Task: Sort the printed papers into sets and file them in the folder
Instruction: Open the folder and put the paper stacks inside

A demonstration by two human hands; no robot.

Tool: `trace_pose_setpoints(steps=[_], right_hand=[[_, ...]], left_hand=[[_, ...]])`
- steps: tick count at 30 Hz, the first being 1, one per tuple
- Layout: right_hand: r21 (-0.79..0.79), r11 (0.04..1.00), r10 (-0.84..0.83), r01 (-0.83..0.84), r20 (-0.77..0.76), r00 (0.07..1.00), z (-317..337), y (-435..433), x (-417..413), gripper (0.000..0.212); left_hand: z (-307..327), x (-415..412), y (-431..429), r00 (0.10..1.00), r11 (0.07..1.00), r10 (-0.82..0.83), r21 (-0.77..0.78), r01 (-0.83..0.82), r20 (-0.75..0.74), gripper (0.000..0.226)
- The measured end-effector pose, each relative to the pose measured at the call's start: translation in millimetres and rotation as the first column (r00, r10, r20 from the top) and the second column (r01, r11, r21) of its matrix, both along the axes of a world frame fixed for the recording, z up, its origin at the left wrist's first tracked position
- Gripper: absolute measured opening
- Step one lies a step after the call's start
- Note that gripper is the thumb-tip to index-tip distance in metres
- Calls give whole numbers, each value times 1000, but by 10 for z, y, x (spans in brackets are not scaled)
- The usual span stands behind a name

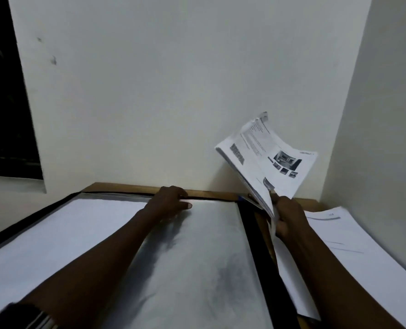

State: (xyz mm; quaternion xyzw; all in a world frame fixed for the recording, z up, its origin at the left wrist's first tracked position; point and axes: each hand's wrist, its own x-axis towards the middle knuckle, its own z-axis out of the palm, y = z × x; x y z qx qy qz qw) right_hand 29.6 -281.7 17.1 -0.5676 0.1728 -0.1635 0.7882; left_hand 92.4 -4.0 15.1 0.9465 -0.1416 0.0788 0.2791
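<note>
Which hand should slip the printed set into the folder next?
Right, probably. The right hand grips the printed set just beside the folder, while the left hand holds its top edge.

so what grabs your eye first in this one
The sheaf of printed papers raised in the right hand, right of centre against the wall, catches the eye first. Next, the left hand holds the far edge of the folder, whose glossy sleeve fills the foreground. A loose paper stack lies far right.
</note>
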Motion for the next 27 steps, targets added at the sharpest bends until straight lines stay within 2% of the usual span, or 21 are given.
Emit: trace_pose_setpoints(steps=[4,6,9,13,17,21,27], right_hand=[[126,992,15,-25,76,997,15,25,-57,44],[52,999,-10,8,42,999,26,17,-65,39],[-59,998,-28,29,12,1000,3,44,-80,25],[-91,995,-45,44,-16,999,-20,23,-73,37],[-89,995,-48,49,9,999,-8,23,-79,39],[-104,993,-57,56,-1,998,2,15,-102,37],[-32,996,-85,86,36,996,36,33,-118,34]], left_hand=[[-159,64,-104,988,999,36,0,-36,150,20],[-179,49,-127,979,999,49,-13,-47,196,12],[-212,59,-117,979,999,49,-18,-46,197,21],[-221,79,-130,976,997,75,13,-80,205,26],[-188,57,-103,965,997,79,-42,-71,248,16],[-160,7,-88,957,993,82,-99,-56,279,18],[-141,-22,-102,935,987,130,-133,-91,329,11]])
